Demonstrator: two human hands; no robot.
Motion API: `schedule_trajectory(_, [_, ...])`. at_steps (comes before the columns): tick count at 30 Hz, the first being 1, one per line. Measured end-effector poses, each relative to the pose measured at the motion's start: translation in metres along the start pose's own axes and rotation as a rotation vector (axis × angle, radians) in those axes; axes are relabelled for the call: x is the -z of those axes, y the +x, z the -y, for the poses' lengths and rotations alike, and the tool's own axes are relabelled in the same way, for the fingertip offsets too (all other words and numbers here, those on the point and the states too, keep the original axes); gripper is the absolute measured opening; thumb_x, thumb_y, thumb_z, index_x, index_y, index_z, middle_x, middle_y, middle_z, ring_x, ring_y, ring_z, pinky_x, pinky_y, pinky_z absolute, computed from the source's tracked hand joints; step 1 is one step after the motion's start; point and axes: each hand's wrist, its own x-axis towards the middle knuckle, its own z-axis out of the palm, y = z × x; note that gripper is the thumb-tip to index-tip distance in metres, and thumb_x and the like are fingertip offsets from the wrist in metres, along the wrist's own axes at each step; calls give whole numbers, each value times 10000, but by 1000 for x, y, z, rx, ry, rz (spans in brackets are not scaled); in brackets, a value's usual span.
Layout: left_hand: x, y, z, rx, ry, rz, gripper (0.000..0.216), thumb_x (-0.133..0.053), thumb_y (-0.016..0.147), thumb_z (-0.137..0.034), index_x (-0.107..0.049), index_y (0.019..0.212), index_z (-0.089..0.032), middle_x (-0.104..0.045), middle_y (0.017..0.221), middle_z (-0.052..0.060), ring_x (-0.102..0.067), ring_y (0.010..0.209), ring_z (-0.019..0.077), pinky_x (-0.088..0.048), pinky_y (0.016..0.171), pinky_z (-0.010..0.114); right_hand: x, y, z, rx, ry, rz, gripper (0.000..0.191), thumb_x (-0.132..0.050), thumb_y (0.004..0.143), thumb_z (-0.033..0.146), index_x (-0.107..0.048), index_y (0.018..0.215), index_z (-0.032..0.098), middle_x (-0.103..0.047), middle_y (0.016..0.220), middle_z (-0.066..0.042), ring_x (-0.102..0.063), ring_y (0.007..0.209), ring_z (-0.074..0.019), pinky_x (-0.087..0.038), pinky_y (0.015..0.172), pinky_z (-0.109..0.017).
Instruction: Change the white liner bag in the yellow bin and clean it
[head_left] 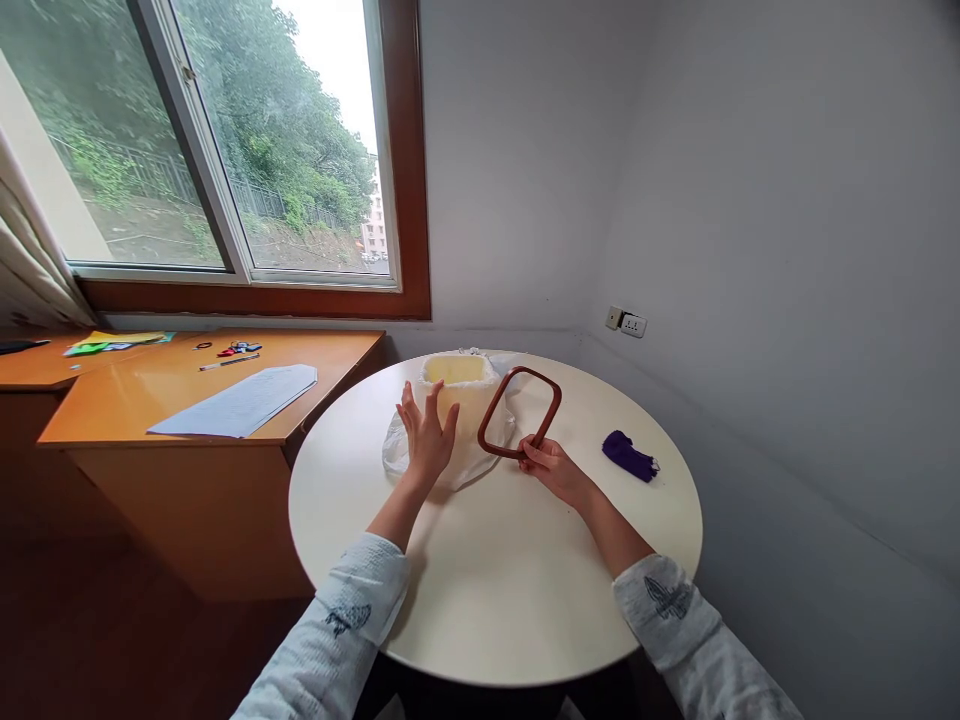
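Note:
My right hand grips a brown rounded-square ring by its lower right corner, holding it up above the table. It looks like the rim of a bin. Just left of it stands a pale yellow trash bin, with a white plastic bag folded over its mouth and hanging loosely around its outside. My left hand is at the near left side of the bin, fingers spread and pointing up; whether it touches the bag I cannot tell.
The bin stands on a round white table. A dark purple cloth lies at its right. On the wooden desk to the left are paper sheets, a pen and small coloured items. A wall socket is behind.

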Motion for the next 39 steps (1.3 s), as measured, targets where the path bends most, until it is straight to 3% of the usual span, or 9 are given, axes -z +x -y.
schedule_trajectory(6, [3,1,-4,23,-94,24,334,-465,879,-377,-397,1163,-214,-277,1375,172,-76,1391,299,-104,1083,578,3,3,-2,12,52,-4,204,-711,715,358,-604,760,191,-518,721,8,-465,648,-108,-363,677,-288])
schedule_trajectory(11, [1,-3,0,28,-196,32,403,-583,801,-392,-379,1104,-222,-441,1127,106,-403,1175,269,-346,974,492,8,8,-1,50,177,-93,220,-738,676,356,-591,746,209,-506,704,16,-436,615,-102,-362,652,-290])
schedule_trajectory(14, [-1,-4,3,31,-220,-8,433,-637,753,-391,-383,1060,-223,-452,1044,69,-474,1038,233,-402,908,432,12,9,0,63,215,-150,201,-719,687,366,-591,746,223,-498,696,13,-432,614,-111,-376,657,-296])
schedule_trajectory(18, [0,-5,4,38,-222,-46,455,-712,669,-375,-405,971,-228,-473,951,32,-513,960,219,-425,860,388,18,10,0,70,258,-194,164,-667,731,380,-603,792,242,-446,640,16,-422,605,-126,-383,644,-305])
schedule_trajectory(25, [6,-6,-6,33,-232,26,448,-748,604,-397,-420,863,-237,-503,836,-6,-544,862,205,-418,861,391,20,14,0,78,251,-172,151,-630,729,372,-598,785,236,-463,655,10,-404,586,-128,-366,626,-311])
schedule_trajectory(32, [9,-6,-12,35,-220,29,460,-755,586,-402,-420,852,-232,-511,847,11,-530,930,229,-420,843,375,17,11,4,87,268,-137,127,-645,682,269,-597,790,222,-455,645,15,-396,593,-122,-352,632,-299])
schedule_trajectory(39, [10,-6,-14,45,-274,39,456,-762,576,-370,-412,837,-238,-477,814,-10,-518,890,212,-417,840,369,15,10,7,81,237,-146,156,-663,674,330,-584,758,225,-460,644,13,-377,570,-122,-349,633,-310])
